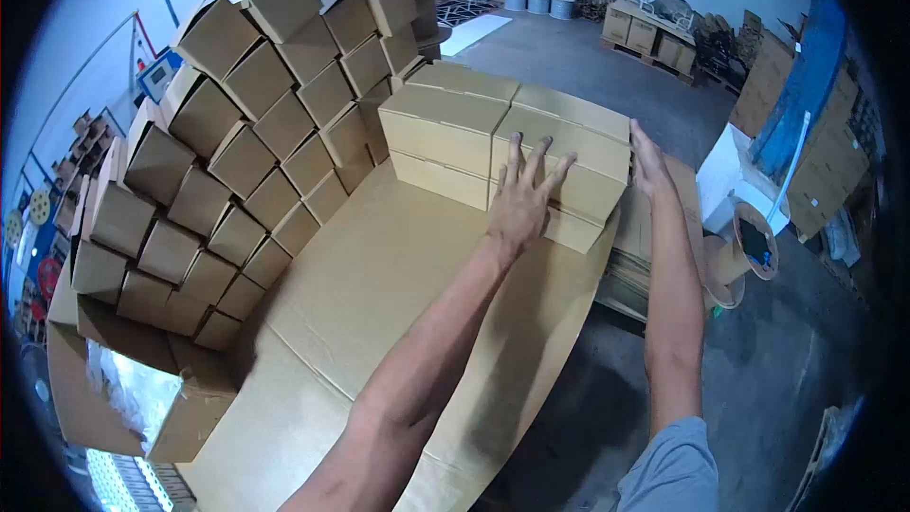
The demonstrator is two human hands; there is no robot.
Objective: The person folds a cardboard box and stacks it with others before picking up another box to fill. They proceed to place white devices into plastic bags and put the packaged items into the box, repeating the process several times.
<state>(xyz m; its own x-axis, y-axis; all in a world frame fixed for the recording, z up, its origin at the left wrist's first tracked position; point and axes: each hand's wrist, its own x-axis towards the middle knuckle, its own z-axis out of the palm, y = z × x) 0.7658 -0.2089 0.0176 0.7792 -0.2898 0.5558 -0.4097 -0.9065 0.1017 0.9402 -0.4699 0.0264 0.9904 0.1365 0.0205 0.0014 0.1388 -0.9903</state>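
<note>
My left hand (521, 199) lies with its fingers spread against the front of a closed cardboard box (564, 156) in a low stack. Flat along the right end of the same stack is my right hand (649, 163), its fingers stretched upward. Neither hand wraps round anything. Another closed box (441, 123) sits directly to the left, touching its neighbour, with more boxes beneath and behind. All of these stand on a large brown cardboard sheet (370, 275). The palm side of my left hand is hidden.
A tall stack of cardboard boxes (251, 161) with gaping flaps rises on the left. An open carton (199, 417) with clear plastic sits at lower left. To the right are flattened cardboard (630, 275), a spool (730, 261) and a blue pillar (806, 85).
</note>
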